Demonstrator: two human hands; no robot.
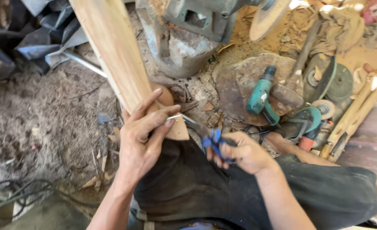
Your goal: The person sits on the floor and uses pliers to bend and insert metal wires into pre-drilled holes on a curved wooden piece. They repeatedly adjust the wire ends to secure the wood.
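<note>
1. A tangle of dark cables [14, 191] is seen on the dusty floor [48, 119] at the far left; they could be snagged by a foot if the seated person shifts.
2. One long wooden plank [120, 55] is held slanting, its lower end resting against the knee; it could slide off the dark trouser cloth if the grip is eased.
3. The left hand [141, 136] is wrapped loosely round the plank's lower end, its fingers [154, 117] half curled and pressed beside a thin metal piece [175, 117], whose kind cannot be told. These fingers could be nicked, since they lie right at the metal.
4. One pair of blue-handled pliers [212, 138] is clasped tightly in the right hand [243, 153], all fingers closed on the handles; the tip meets the metal piece at the plank. A slip of the tool towards the left hand is judged the chief risk.
5. One teal power drill [260, 96] lies on a flat stone further right, apart from both hands.
6. Grinder discs [339, 83], at least two, and a bundle of wooden sticks [358, 110] are counted at the right edge.
</note>
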